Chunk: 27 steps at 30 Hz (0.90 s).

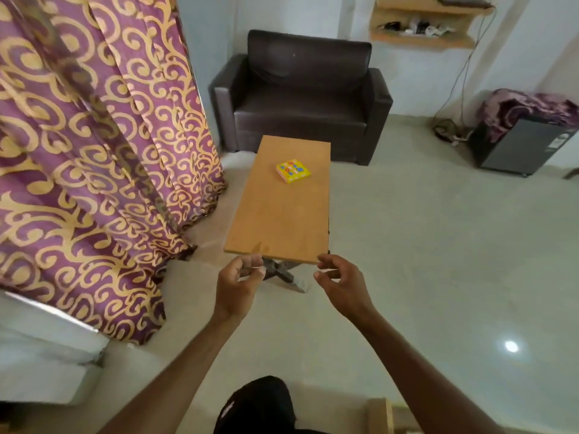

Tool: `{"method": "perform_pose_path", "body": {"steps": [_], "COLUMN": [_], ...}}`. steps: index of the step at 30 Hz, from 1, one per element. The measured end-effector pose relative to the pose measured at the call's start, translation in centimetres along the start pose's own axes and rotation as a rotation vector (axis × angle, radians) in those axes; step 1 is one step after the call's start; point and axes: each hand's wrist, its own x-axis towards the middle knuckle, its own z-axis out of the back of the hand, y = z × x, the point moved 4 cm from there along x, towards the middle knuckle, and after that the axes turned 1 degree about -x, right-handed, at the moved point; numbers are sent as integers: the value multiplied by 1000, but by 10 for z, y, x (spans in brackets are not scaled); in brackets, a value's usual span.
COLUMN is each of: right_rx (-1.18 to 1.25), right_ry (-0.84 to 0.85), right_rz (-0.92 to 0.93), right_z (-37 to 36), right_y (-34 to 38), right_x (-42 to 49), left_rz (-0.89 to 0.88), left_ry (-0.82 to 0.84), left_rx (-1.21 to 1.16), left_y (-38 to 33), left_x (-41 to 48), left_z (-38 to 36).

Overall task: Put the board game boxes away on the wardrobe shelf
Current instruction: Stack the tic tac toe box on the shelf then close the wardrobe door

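Observation:
One small yellow board game box lies flat on the far half of a narrow wooden table. My left hand and my right hand are both stretched forward just short of the table's near edge. Their fingers hang loosely curled and hold nothing. The box sits well beyond both hands. No wardrobe shelf shows in the head view.
A dark brown sofa stands behind the table. A purple and gold curtain hangs at the left. A dark cabinet draped with a purple cloth and loose cables are at the right. Wall shelves hang above.

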Motion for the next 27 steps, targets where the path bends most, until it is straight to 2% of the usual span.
{"method": "perform_pose_path", "body": {"steps": [10,16,22,27], "right_rx": [-66,-106,-144,-173], "right_ry": [69,161,282,452], "right_rz": [-7,-64,-161,-355], "right_z": [35,40,-2,-74], "right_y": [-9,-11,-51,-134], "right_x": [307,474,649,785], "left_rz": [6,55,180,329], "left_ry": [-50,-92,-125,54], "left_rx": [-12,124,308,564], "left_y": [17,19,59,132], "left_x": [267,417,567,699], "left_z": [-125,-177,-215,-252]}}
